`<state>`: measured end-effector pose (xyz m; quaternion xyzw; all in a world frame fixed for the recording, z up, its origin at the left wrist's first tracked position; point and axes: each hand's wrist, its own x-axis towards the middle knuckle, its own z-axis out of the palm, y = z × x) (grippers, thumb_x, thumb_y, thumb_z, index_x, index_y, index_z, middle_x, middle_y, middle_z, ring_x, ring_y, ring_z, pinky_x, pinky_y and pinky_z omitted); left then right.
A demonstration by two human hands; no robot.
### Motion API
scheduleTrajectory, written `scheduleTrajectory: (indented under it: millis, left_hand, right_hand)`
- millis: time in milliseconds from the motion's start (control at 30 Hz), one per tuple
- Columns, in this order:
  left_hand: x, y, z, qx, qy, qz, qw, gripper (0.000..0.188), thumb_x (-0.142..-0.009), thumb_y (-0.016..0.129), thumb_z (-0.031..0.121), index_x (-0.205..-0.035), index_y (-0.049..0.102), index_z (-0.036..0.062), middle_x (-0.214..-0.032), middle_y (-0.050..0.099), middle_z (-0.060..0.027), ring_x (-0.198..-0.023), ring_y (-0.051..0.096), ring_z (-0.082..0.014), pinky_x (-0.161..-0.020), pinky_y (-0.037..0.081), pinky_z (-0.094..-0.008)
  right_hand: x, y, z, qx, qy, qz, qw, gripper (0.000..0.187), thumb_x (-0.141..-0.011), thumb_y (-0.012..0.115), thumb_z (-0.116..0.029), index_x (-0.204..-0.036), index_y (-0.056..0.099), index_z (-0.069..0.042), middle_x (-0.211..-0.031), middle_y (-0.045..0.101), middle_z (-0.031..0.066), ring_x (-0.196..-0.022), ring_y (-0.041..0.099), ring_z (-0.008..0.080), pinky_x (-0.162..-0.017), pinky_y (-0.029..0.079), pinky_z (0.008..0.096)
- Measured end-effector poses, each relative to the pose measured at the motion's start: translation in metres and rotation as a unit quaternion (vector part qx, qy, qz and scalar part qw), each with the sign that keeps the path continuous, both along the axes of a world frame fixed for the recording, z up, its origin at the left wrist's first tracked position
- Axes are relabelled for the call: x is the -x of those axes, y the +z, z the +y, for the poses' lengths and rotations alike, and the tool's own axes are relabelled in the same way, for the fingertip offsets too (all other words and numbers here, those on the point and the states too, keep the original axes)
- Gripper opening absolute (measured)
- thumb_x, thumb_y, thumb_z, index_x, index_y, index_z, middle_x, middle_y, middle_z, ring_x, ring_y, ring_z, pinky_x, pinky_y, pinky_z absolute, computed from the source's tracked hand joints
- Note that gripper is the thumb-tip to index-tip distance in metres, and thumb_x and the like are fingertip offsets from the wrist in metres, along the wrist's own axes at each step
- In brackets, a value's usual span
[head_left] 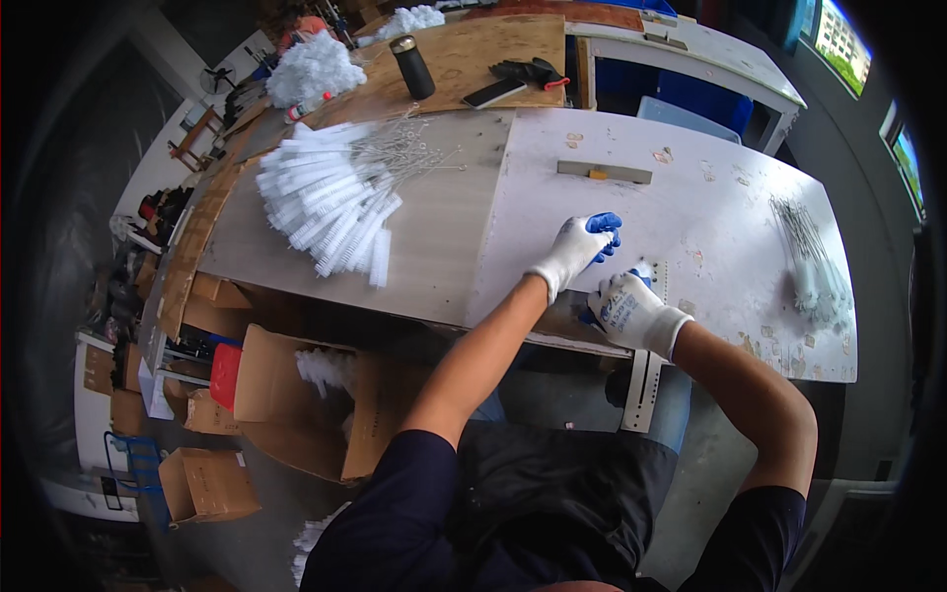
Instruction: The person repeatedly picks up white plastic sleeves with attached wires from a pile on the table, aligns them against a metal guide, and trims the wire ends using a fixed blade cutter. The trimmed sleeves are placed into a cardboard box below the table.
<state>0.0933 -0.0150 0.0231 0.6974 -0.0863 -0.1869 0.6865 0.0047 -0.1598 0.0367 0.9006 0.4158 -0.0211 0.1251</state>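
Note:
My left hand (580, 251), in a white glove with blue-coated fingers, is held above the pale tabletop with its fingers curled; what they hold, if anything, is hidden. Closer to the front edge, my right hand (636, 310) wears a matching glove, its fingers closed beside a perforated metal strip (643, 390) that extends past the table edge. Its grip is hidden too. A fanned pile of white bristle brushes with wire stems (330, 192) lies to the left. At the far right rests a smaller bundle of wire-stemmed brushes (819, 281).
A grey bar with a yellow piece (604, 173) lies beyond my hands. Farther back are a black bottle (412, 67), a phone (494, 94) and a dark glove (533, 72). An open cardboard box (286, 395) with white brushes stands below left. A person (301, 32) is at the back left.

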Motion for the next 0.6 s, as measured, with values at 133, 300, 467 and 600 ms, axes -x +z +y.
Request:
scheduleTrajectory:
  millis: [133,300,467,600]
  left_hand:
    - [0.06,-0.009,0.037,0.022,0.156,-0.129,0.979,0.03,-0.098,0.058,0.004,-0.126,0.066,0.0009,-0.098,0.071,-0.003,-0.082,0.064,-0.0094,-0.072,0.052,-0.0246]
    - [0.184,-0.02,0.073,0.069,0.062,0.045,0.995,0.021,-0.101,0.056,0.01,-0.117,0.068,0.0022,-0.091,0.07,-0.0017,-0.066,0.062,-0.0071,-0.059,0.05,-0.0234]
    - [0.216,-0.045,0.031,0.247,-0.023,0.22,0.944,0.027,-0.105,0.055,0.028,-0.116,0.066,0.0058,-0.089,0.069,-0.0023,-0.067,0.064,-0.0097,-0.057,0.05,-0.0254]
    - [0.22,-0.071,-0.009,0.39,0.108,0.314,0.859,0.031,-0.106,0.054,0.037,-0.114,0.064,0.0096,-0.087,0.067,-0.0022,-0.067,0.063,-0.0099,-0.061,0.053,-0.0271]
  right_hand:
    - [0.017,0.012,0.015,0.014,-0.122,0.076,0.99,0.024,-0.095,0.056,-0.027,-0.097,0.072,-0.009,-0.088,0.074,0.0123,-0.081,0.074,0.0273,-0.069,0.056,0.0422]
    - [0.037,0.014,0.038,-0.041,-0.276,0.09,0.956,0.027,-0.095,0.054,-0.026,-0.101,0.073,-0.007,-0.09,0.075,0.0158,-0.084,0.075,0.0317,-0.073,0.058,0.0438]
    - [0.039,-0.009,0.041,-0.095,-0.381,0.082,0.916,0.031,-0.093,0.055,-0.027,-0.099,0.073,-0.003,-0.095,0.073,0.0218,-0.092,0.072,0.0383,-0.082,0.057,0.0478]
    - [0.047,-0.005,0.059,-0.155,-0.427,0.052,0.889,0.033,-0.093,0.055,-0.027,-0.099,0.073,0.0,-0.097,0.072,0.0259,-0.094,0.07,0.042,-0.085,0.054,0.0502]
